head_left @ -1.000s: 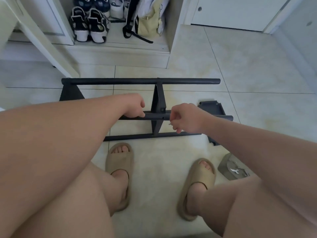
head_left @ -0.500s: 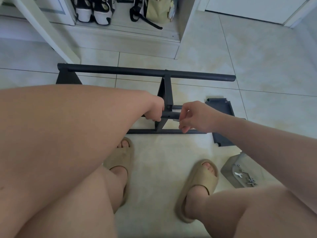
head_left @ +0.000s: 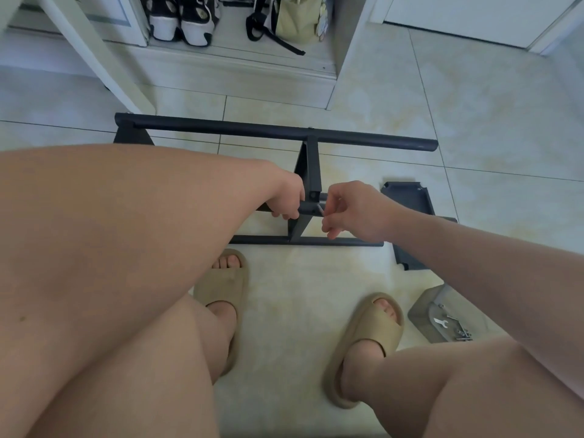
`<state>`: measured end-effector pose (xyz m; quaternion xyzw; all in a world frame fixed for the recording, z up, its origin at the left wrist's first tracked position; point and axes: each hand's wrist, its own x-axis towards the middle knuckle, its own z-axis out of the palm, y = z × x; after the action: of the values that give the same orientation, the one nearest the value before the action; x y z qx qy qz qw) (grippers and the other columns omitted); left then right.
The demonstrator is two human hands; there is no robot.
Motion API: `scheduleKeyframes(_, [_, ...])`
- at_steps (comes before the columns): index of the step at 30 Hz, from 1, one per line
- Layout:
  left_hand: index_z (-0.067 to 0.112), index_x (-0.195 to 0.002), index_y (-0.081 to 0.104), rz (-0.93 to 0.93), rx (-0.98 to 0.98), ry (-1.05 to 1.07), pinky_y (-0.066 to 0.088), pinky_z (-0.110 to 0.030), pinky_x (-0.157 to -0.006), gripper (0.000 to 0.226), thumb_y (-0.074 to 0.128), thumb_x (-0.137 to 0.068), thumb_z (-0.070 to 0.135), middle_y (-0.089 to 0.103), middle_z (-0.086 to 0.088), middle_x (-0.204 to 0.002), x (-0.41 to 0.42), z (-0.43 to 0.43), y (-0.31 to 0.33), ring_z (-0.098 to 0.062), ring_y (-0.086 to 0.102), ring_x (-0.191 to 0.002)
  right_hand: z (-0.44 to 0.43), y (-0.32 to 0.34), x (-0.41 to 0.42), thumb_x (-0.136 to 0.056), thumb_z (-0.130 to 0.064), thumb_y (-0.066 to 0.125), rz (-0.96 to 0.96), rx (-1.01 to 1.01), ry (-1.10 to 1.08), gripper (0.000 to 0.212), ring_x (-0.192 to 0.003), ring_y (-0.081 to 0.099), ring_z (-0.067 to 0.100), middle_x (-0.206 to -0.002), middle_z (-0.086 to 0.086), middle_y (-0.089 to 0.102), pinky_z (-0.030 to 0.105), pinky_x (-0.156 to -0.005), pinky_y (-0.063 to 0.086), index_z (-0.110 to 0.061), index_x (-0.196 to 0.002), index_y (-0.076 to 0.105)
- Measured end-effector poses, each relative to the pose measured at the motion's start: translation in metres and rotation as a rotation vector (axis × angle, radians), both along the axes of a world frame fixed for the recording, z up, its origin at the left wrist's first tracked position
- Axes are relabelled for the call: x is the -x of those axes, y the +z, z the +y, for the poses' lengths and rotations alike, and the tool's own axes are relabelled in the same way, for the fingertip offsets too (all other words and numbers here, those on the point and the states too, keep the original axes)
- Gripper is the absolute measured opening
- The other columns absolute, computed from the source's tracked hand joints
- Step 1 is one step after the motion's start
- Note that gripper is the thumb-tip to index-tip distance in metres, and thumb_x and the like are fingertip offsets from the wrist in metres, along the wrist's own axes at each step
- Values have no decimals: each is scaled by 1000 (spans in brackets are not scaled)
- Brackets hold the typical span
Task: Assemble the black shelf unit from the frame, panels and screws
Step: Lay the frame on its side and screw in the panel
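The black shelf frame (head_left: 271, 131) stands on the tiled floor in front of my feet, with a long top bar and an upright post in the middle. My left hand (head_left: 286, 200) grips the near horizontal tube beside that post. My right hand (head_left: 350, 210) pinches a small silver screw or key (head_left: 320, 207) at the tube's joint with the post. A black panel (head_left: 407, 197) lies flat on the floor just right of the frame, partly hidden by my right arm.
A grey tray (head_left: 423, 314) with a small wrench and several screws sits on the floor at the right, by my right foot. A white step with sneakers (head_left: 180, 23) and a beige bag (head_left: 297, 23) lies beyond the frame. A white slanted post (head_left: 104, 61) stands at the left.
My left hand slid right along the tube to the post. My right hand stayed at the joint with the small silver piece. The camera tilted down and closer.
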<state>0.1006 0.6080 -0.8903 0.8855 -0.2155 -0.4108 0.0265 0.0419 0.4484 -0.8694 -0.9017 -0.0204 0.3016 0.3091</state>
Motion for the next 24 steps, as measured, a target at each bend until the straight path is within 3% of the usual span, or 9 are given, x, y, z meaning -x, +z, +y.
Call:
scheduleKeyframes(4, [11,-114,66,6,-1,1,42,-28,-71,23,52,-101,24,64,2,-87,-1,2,-1,-16,59,-85,0,-2,2,-89,-6,67,29,10,41,13,-71,74,10,-73,0,76,27,-72,54,-12,-83,57])
scheduleKeyframes(6, [10,-115,66,9,1,8,42,-28,-74,24,52,-101,24,65,-1,-92,-1,2,-1,-17,59,-87,-1,-3,2,-89,-7,67,33,14,49,13,-72,74,10,-73,0,76,33,-75,55,-13,-83,58])
scheduleKeyframes(9, [11,-116,66,1,5,10,42,-28,-70,25,51,-102,25,65,-2,-95,-1,1,0,-18,58,-87,0,-6,3,-90,-8,66,13,21,50,14,-63,69,1,-71,-4,76,20,-55,48,-14,-82,57])
scheduleKeyframes(12, [11,-117,66,1,9,19,41,-26,-64,26,51,-102,26,65,-2,-96,0,2,1,-17,58,-87,5,-9,4,-90,-6,64,-9,24,50,15,-60,67,-1,-69,-5,75,7,-46,38,-14,-80,57])
scheduleKeyframes(16, [9,-119,65,7,7,18,43,-27,-75,28,50,-103,26,69,-4,-104,1,2,1,-17,59,-89,12,-15,5,-90,-7,61,-56,75,54,11,-54,61,-2,-67,-3,74,11,-41,38,-14,-82,58])
scheduleKeyframes(20, [9,-122,65,2,-16,-7,38,-19,-62,31,46,-105,27,70,-9,-119,3,1,4,-16,56,-92,17,-21,4,-93,-4,54,-123,94,32,10,-54,63,-1,-77,0,73,11,-38,36,-11,-87,58])
scheduleKeyframes(24, [11,-126,63,6,-33,-18,35,-15,-61,32,45,-105,27,69,-8,-123,3,1,6,-17,55,-95,14,-22,3,-94,-3,51,-130,76,-29,15,-50,59,-7,-80,2,72,9,-36,34,-13,-86,58])
